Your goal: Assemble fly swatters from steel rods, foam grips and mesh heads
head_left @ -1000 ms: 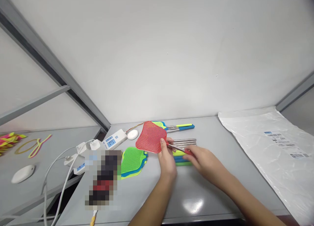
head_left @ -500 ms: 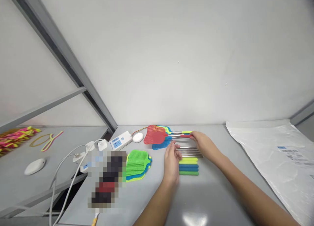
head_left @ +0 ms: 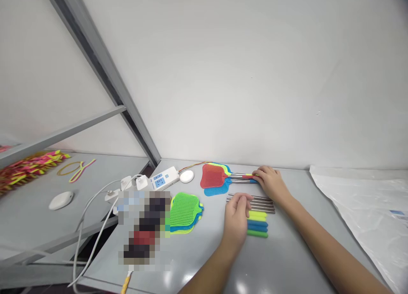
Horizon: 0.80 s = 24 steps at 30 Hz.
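Note:
My right hand (head_left: 271, 184) is closed over the handle end of the red fly swatter (head_left: 213, 176), which lies on top of yellow and blue fly swatters (head_left: 217, 192) with metal shafts. My left hand (head_left: 236, 215) is at the left part of a row of metal rods (head_left: 263, 204), fingers curled in. Whether a rod is between those fingers I cannot make out. Beside its wrist lie yellow, blue and green handle grips (head_left: 257, 225), partly covered by the hand. Further left is a stack of loose swatter heads (head_left: 185, 209), green on top.
A white power strip (head_left: 165, 178) with cables and a round white puck (head_left: 186, 176) stand at the back left. A pixelated dark object (head_left: 148, 226) lies in front of them. White plastic packaging (head_left: 357, 209) covers the right side. A wall rises behind the table (head_left: 280, 260).
The red fly swatter has come down onto the others, with my right hand at its handle end. My left hand has moved over the rods and curled its fingers. The view has shifted left.

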{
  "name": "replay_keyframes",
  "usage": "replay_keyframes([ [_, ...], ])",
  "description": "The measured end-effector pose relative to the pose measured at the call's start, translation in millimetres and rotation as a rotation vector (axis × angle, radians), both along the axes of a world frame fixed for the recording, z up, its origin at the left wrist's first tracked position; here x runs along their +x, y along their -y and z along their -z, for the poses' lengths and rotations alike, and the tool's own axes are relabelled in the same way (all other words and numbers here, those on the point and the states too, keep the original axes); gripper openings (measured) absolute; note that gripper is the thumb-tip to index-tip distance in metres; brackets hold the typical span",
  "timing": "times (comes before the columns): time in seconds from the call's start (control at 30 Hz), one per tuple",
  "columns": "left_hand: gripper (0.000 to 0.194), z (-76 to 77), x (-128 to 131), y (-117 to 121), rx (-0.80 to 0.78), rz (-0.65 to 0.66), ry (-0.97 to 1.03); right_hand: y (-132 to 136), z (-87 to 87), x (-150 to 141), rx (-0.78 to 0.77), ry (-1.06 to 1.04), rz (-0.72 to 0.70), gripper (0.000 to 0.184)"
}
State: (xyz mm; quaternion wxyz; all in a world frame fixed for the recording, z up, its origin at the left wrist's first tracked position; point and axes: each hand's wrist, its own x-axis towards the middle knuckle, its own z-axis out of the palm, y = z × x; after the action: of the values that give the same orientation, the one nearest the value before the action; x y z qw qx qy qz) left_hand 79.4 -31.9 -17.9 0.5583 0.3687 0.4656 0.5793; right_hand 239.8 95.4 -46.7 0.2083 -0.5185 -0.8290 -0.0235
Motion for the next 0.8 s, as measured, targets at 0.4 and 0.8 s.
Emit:
replay_keyframes([
  [0.4, 0.022, -12.8, -125.2, 43.8, 0.350, -0.167, -1.194, 62.5, -12.1, 1.1, 0.009, -0.027, -0.190, 0.025],
  [0.8, 0.018, 0.1, -155.2, 40.5, 0.237, 0.017, -1.477, 110.8, -0.1, 21.2, -0.060, -0.095, -0.120, 0.023],
])
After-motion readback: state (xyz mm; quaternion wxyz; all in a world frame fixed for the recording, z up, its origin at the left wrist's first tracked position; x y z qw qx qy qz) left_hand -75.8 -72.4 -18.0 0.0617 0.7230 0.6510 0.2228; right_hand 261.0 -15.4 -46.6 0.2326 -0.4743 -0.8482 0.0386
